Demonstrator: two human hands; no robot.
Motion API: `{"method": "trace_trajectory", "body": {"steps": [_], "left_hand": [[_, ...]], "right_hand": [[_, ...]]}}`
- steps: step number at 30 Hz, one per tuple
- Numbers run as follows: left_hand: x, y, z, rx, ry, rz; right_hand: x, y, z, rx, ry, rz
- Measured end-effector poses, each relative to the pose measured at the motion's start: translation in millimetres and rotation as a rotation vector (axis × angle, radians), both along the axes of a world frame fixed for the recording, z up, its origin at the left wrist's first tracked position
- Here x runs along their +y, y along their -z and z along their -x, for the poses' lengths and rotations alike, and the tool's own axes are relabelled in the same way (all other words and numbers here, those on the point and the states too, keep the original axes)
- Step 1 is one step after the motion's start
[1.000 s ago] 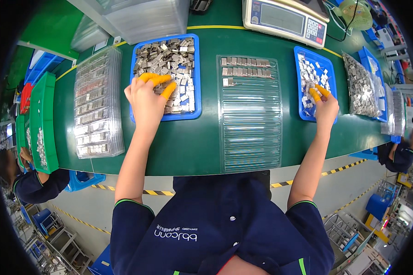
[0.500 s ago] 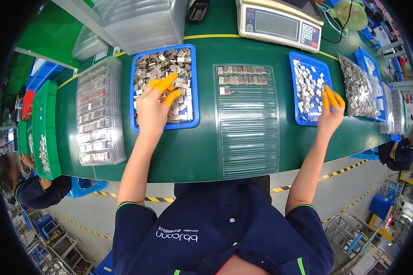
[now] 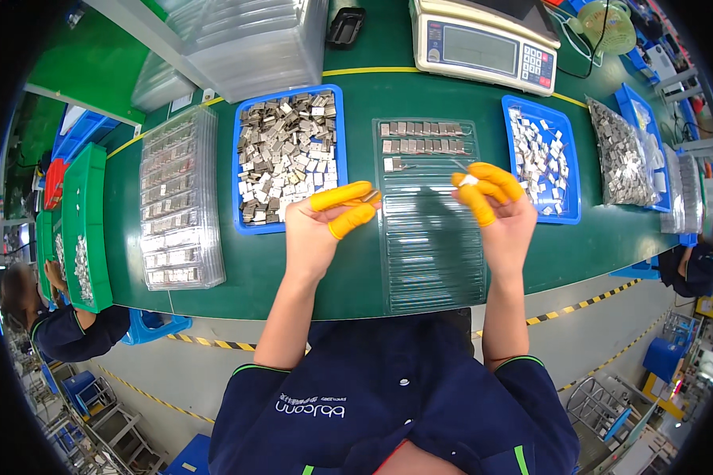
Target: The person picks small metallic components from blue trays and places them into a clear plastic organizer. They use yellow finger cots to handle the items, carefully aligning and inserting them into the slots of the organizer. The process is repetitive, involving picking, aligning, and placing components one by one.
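Pinching one metal piece (image 3: 370, 195), two blue trays (image 3: 249, 226)

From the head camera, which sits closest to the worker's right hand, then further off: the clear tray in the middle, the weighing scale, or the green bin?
1. Clear tray, just left of the right hand.
2. Weighing scale, at the table's far edge.
3. Green bin, far left.
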State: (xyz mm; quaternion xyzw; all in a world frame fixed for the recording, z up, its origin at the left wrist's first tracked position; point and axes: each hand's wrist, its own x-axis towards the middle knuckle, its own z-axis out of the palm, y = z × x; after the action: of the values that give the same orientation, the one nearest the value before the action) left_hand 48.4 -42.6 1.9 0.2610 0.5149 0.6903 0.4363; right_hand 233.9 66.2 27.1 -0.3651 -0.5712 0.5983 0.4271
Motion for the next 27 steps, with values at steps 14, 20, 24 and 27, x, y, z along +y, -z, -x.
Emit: {"method": "trace_trajectory", "body": {"steps": [14, 20, 24, 27], "left_hand": [[-1, 5, -23, -0.017, 0.088, 0.068], [-1, 5, -25, -0.060, 0.103, 0.087], [-3, 6, -21, -0.018, 0.133, 0.105], [-5, 5, -22, 0.052, 0.149, 0.107]], "right_hand": [[-19, 20, 12, 0.066, -0.190, 0.131], [-24, 17, 12, -0.006, -0.218, 0.202], [-21, 13, 8, -0.157, -0.230, 0.018], [-13, 7, 2, -0.273, -0.308, -0.088]]}}
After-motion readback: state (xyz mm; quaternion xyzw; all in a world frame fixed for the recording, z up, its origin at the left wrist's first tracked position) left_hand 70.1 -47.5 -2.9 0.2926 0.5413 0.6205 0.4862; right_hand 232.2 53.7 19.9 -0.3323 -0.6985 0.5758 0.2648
